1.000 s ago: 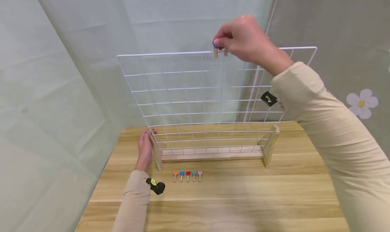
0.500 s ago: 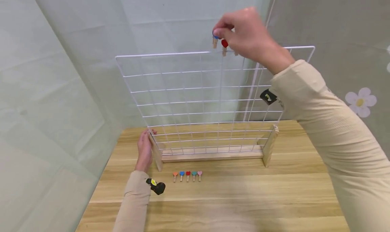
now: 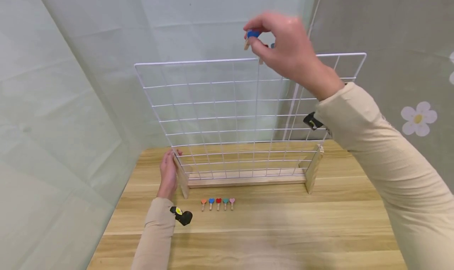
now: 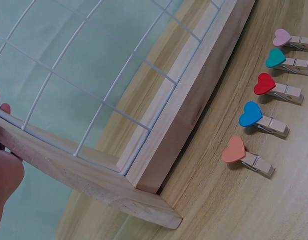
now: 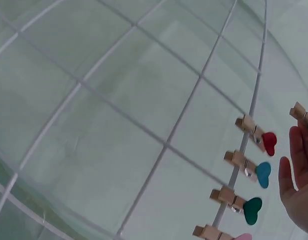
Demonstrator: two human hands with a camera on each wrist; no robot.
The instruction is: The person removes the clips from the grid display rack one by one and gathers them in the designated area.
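Note:
A white wire grid panel (image 3: pixel 227 104) stands upright in a wooden stand (image 3: pixel 246 180) on the table. My right hand (image 3: pixel 252 39) is raised just above the panel's top wire and pinches a blue heart clothespin (image 3: pixel 253 34), which is tilted and free of the wire. Several heart clothespins stay clipped on the top wire, among them a red one (image 5: pixel 267 142) and a teal one (image 5: pixel 262 174); in the head view my hand hides most of them. My left hand (image 3: pixel 168 171) grips the stand's left foot (image 4: pixel 79 175).
Several loose heart clothespins lie in a row in front of the stand, from an orange one (image 4: pixel 236 150) to a pink one (image 4: pixel 282 37). The wooden table (image 3: pixel 269 230) is backed by pale green cloth walls (image 3: pixel 71 84).
My right hand has lifted the blue clothespin off the top wire, raised it a little and tilted it. The left hand has not moved.

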